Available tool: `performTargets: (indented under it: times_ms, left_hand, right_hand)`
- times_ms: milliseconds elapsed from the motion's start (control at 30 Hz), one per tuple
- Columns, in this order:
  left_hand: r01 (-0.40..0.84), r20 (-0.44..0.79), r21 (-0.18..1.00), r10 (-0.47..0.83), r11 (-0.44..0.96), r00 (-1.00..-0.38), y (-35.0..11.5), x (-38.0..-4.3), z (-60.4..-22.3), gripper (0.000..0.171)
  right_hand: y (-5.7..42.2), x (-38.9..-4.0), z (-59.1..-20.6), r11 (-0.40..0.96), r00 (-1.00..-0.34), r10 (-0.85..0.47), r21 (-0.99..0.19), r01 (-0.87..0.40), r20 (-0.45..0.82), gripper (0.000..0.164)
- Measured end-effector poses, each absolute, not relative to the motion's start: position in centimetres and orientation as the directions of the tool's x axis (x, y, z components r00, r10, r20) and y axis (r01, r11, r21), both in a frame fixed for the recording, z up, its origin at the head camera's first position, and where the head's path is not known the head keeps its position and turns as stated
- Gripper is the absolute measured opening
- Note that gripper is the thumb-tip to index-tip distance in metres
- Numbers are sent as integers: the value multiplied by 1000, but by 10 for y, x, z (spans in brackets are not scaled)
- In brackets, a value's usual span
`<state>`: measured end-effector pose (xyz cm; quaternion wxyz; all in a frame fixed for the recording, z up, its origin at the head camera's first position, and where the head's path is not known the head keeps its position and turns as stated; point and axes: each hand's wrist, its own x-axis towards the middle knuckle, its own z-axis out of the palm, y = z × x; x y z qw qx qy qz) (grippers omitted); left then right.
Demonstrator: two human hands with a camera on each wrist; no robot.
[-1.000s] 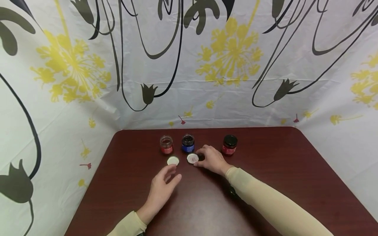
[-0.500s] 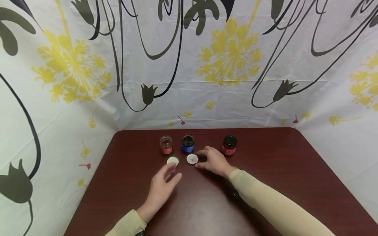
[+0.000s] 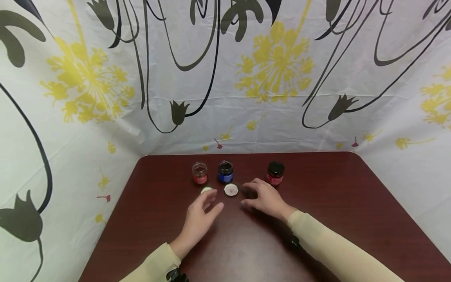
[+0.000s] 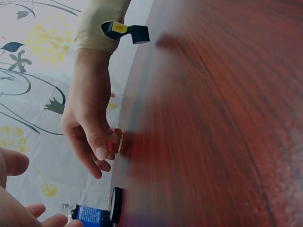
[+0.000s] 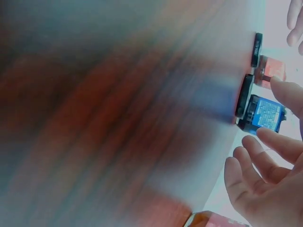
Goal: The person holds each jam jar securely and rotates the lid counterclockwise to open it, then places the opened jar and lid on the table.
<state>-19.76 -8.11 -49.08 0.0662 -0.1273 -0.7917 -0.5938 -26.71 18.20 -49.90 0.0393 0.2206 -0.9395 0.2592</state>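
An open glass jar with a red label (image 3: 200, 174) stands left of an open jar with a blue label (image 3: 225, 172). White inside up, one lid (image 3: 206, 189) lies before the red jar, mostly behind the left hand (image 3: 201, 215). The other lid (image 3: 231, 190) lies flat in front of the blue jar. Left fingers are loosely bent and hold nothing; whether they touch the lid I cannot tell. To the right of the second lid, the right hand (image 3: 266, 199) is spread over the table with nothing in it. The right wrist view shows its relaxed fingers (image 5: 265, 161) apart from the blue jar.
Behind the right hand stands a third jar, red-labelled with a black lid on (image 3: 275, 173). The dark reddish-brown table (image 3: 317, 172) has rounded far corners. A patterned white cloth (image 3: 211, 129) hangs behind it and at both sides.
The right hand has drawn back to the right, away from the lid before the blue jar, which stays lying there. The left hand has shifted slightly right and forward, covering more of its lid.
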Motion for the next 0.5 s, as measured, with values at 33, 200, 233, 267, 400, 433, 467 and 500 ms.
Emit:
performTargets:
  times_ms: [33,200,233,267,400,433,467,500]
  left_hand:
    - [283,259,923,124,262,-958,-80,-198,-491,46]
    - [299,270,914,138,275,-953,-75,-200,-488,47]
    - [298,269,914,138,275,-953,-74,-201,-488,48]
    - [299,270,913,140,277,-953,-73,-201,-487,48]
    - [308,276,911,149,274,-949,-67,-202,-482,48]
    - [311,279,910,152,273,-948,-66,-202,-481,48]
    - [317,284,908,156,272,-946,-64,-203,-481,48]
    - [319,284,909,159,270,-945,-63,-204,-480,48]
  right_hand:
    - [183,-265,-498,769,-901,-392,-471,-433,188,57]
    - [190,-256,-496,765,-908,-377,-493,-415,181,58]
    - [191,-254,-495,761,-909,-376,-500,-413,180,59]
    - [193,-253,-495,758,-909,-376,-504,-414,181,59]
    - [197,-249,-494,754,-907,-369,-507,-419,201,60]
    - [199,-248,-493,754,-907,-366,-506,-419,206,60]
    - [200,-247,-493,753,-907,-363,-505,-421,214,60]
    - [201,-246,-493,753,-906,-361,-504,-423,222,59]
